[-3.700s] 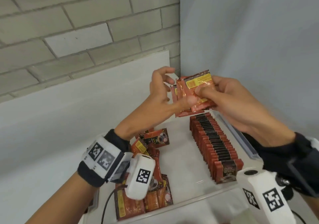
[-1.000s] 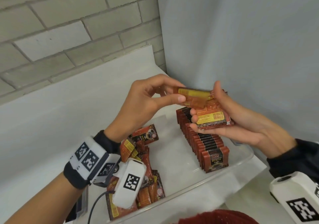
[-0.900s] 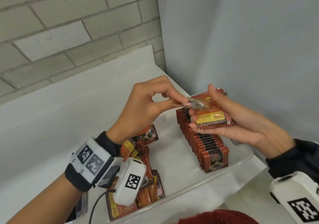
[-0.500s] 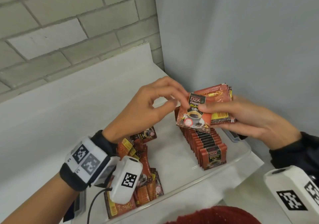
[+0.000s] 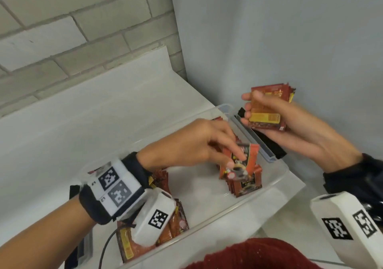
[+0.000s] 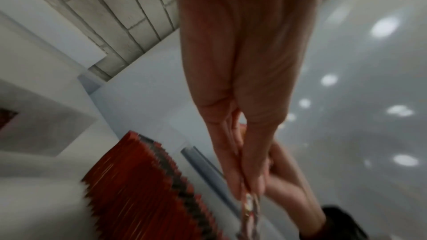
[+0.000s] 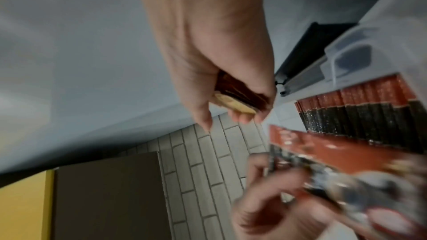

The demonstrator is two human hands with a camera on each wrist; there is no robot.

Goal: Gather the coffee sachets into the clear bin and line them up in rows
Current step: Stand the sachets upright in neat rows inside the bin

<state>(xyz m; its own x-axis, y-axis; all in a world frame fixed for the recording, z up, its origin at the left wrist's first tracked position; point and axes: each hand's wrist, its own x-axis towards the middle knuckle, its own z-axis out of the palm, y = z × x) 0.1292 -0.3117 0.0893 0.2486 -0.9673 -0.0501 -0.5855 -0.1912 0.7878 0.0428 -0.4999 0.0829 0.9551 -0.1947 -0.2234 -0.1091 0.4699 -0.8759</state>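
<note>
My left hand [image 5: 226,154] pinches one red and black coffee sachet [image 5: 242,165] and holds it low over the near end of the upright row of sachets [image 5: 246,183] inside the clear bin [image 5: 275,177]. In the left wrist view the left hand's fingers [image 6: 245,185] pinch that sachet's edge beside the red row [image 6: 138,185]. My right hand [image 5: 267,121] is raised over the bin's right rim and holds a small stack of sachets [image 5: 267,107], seen in the right wrist view as a dark red stack [image 7: 235,94] between thumb and fingers.
A loose heap of sachets [image 5: 172,227] lies in the bin's left part, partly under my left wrist camera. The bin's blue-grey latch [image 5: 250,140] runs along its right rim. A brick wall [image 5: 83,30] and a grey panel [image 5: 290,40] close the far side. Red cloth [image 5: 248,256] shows at the bottom edge.
My left hand took one sachet from the stack in my right hand and carried it down to the row in the bin. My right hand moved right and up with the remaining stack.
</note>
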